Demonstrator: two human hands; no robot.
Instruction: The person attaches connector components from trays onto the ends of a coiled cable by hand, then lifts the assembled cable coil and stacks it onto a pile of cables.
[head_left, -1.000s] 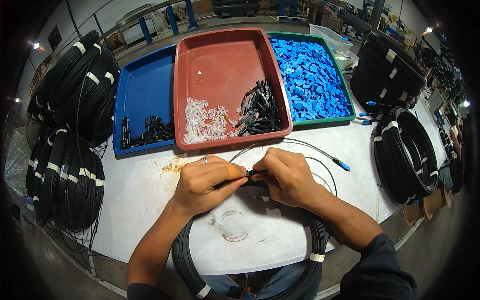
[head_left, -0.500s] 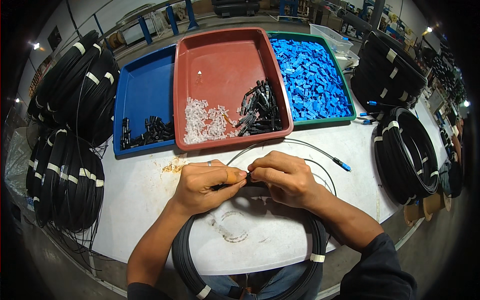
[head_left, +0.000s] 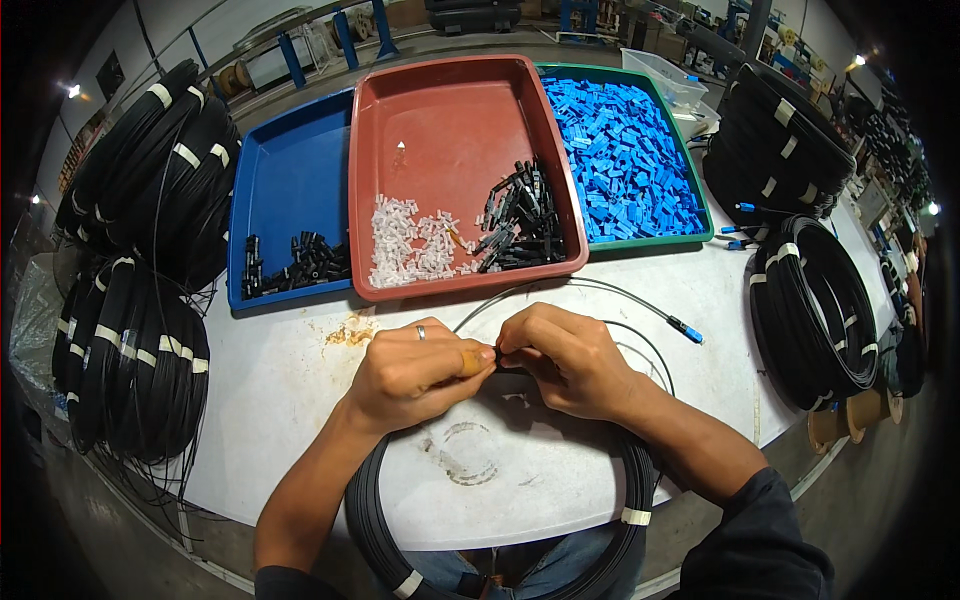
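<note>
My left hand point(head_left: 415, 370) and my right hand point(head_left: 570, 360) meet over the middle of the table, thumbs and fingers pinched together. Between the fingertips a small black part point(head_left: 499, 355) just shows; most of it is hidden, so its exact kind is unclear. Below and around the hands lies a coil of black cable point(head_left: 362, 500), bound with white tape, reaching over the table's front edge. A cable end with a blue connector point(head_left: 688, 331) rests on the table to the right of my right hand.
Behind the hands stand a blue tray point(head_left: 290, 180) with black pieces, a red tray point(head_left: 450, 120) with clear and black pieces, and a green tray point(head_left: 705, 215) full of blue connector housings. Black cable coils point(head_left: 130, 350) stack up at left; another coil point(head_left: 812, 310) lies at right.
My left hand has rolled slightly, its fingers curling closer to the right hand's fingertips. The pinch on the small black part stays in nearly the same place.
</note>
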